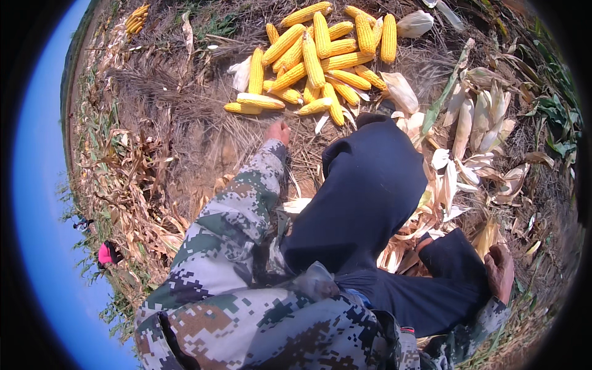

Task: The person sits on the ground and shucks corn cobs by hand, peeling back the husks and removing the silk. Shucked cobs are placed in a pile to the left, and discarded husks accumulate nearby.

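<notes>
Husked yellow corn cobs (pixel 314 60) lie in a loose pile on the ground at the top middle. Just below the pile's left part is my left hand (pixel 278 132), at the end of a camouflage sleeve; its fingers look curled and nothing shows in them. At the lower right, my right hand (pixel 500 273) has bent fingers beside a dry corn husk (pixel 488 238); whether it grips the husk is hidden. Between the hands are my bent legs in dark trousers (pixel 360 199).
Pale husks (pixel 446 185) and unhusked ears (pixel 481 115) lie at the right. Dry stalks (pixel 134 194) cover the left. A farther cob heap (pixel 136 21) is at the upper left. A person in pink (pixel 107 254) and another person (pixel 83 225) are at the far left.
</notes>
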### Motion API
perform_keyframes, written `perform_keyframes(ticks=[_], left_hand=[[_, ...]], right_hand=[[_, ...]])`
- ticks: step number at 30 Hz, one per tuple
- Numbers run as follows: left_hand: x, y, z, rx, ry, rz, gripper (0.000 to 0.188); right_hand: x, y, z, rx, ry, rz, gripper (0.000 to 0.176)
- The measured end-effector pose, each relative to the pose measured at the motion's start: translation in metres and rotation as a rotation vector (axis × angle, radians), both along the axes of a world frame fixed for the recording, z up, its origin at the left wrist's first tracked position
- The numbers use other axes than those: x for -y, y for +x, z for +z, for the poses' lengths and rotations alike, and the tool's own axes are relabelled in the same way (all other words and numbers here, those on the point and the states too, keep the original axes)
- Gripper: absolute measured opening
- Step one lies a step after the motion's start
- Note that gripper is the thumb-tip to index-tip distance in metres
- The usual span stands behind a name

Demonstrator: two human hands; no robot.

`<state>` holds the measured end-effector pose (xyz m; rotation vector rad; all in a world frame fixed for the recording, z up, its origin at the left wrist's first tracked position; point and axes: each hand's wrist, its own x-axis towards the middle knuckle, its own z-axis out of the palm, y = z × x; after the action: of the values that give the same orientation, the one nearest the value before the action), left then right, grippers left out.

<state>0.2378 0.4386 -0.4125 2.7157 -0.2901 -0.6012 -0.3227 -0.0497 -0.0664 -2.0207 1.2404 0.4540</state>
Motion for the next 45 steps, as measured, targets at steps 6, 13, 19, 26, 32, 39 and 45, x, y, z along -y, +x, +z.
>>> perform_keyframes(ticks=[6, 13, 19, 26, 32, 39, 45], left_hand=[[0.023, 0.066, 0.037, 0.195, 0.311, -0.197, 0.023], [0.020, 0.119, 0.031, 0.223, 0.536, -0.460, 0.021], [0.006, 0.141, 0.009, 0.185, 0.660, -0.559, 0.017], [-0.010, 0.148, 0.005, 0.186, 0.620, -0.657, 0.014], [-0.014, 0.143, 0.010, 0.201, 0.543, -0.677, 0.014], [0.016, 0.135, 0.041, 0.091, 0.554, -0.581, 0.021], [0.022, 0.118, 0.035, 0.187, 0.500, -0.735, 0.025]], right_hand=[[0.002, 0.025, 0.002, -0.112, 0.057, 0.074, 0.025], [0.004, 0.050, -0.001, -0.143, 0.117, 0.114, 0.024], [0.007, 0.060, -0.009, -0.153, 0.140, 0.071, 0.023], [0.011, 0.063, -0.016, -0.183, 0.242, -0.006, 0.028], [0.010, 0.068, -0.016, -0.250, 0.227, 0.013, 0.029], [0.009, 0.065, -0.018, -0.193, 0.248, -0.022, 0.033], [0.010, 0.069, -0.020, -0.240, 0.251, -0.023, 0.031]])
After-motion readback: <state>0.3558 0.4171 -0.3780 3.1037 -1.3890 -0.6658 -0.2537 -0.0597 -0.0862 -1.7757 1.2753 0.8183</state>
